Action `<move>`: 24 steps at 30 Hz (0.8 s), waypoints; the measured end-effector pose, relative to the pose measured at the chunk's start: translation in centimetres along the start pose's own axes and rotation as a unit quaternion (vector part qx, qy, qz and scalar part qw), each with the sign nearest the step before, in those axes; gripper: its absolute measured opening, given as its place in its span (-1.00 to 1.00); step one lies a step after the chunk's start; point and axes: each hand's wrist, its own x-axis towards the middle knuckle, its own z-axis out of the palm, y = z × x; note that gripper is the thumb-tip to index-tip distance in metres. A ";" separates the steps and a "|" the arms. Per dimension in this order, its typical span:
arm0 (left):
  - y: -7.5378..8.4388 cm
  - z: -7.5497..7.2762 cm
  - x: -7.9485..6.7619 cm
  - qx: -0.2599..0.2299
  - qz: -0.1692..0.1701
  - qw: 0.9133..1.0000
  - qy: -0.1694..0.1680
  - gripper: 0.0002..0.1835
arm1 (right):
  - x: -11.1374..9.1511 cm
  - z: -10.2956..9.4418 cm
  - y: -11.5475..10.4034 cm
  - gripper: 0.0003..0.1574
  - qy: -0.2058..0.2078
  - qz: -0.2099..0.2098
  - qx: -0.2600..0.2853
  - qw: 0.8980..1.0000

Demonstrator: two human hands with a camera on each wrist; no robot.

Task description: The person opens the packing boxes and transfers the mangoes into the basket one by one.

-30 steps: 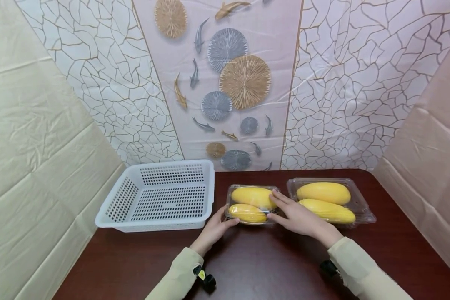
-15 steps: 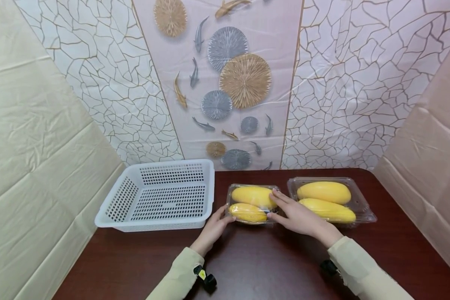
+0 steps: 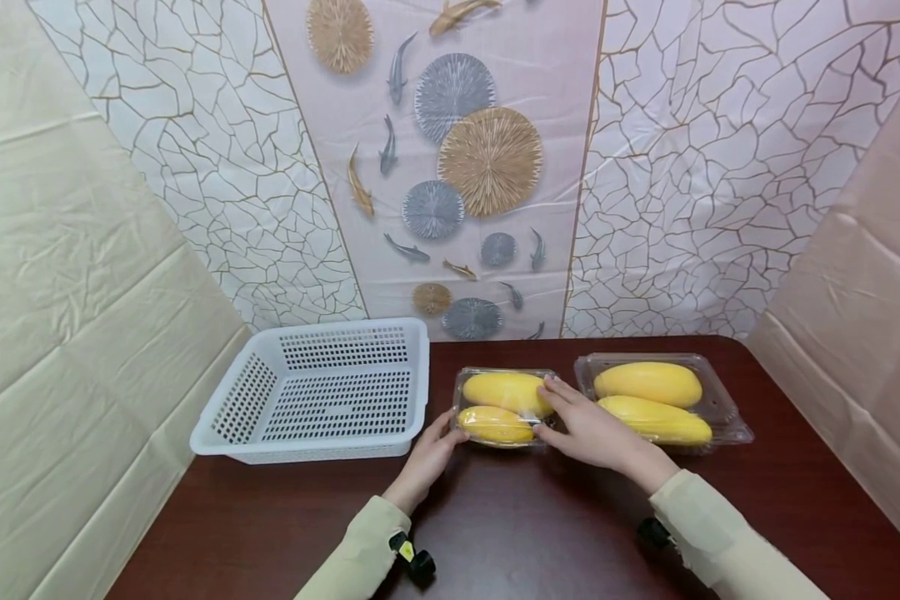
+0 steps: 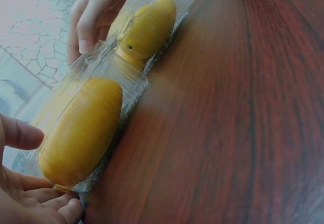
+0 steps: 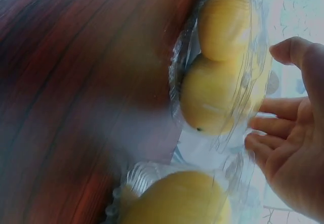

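A clear plastic clamshell box [image 3: 506, 369] with two yellow, mango-shaped fruits [image 3: 504, 392] lies on the table between my hands. My left hand [image 3: 426, 460] is at its left end, the thumb by the near corner. In the left wrist view those fingers bend loosely at the lower end of the box [image 4: 134, 85], the thumb lifted off to the side. With spread fingers, my right hand [image 3: 598, 433] touches the right end. The right wrist view shows its thumb near the lid and its relaxed fingers alongside the box.
To the right, close behind my right hand, stands a larger clear box [image 3: 712, 404] with two more yellow fruits [image 3: 648, 384]. A white perforated basket [image 3: 307, 452] is on the left. The dark red-brown table [image 3: 532, 525] meets a patterned cloth wall [image 3: 487, 250] behind.
My left thumb has drawn back slightly from the front of the box toward its left corner. The box and my right hand have hardly moved.
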 end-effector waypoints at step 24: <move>-0.3 0.2 0.0 -0.003 -0.001 1.000 0.029 -0.26 | 4.0 3.4 -3.4 -0.37 0.101 -0.147 -0.116 0.977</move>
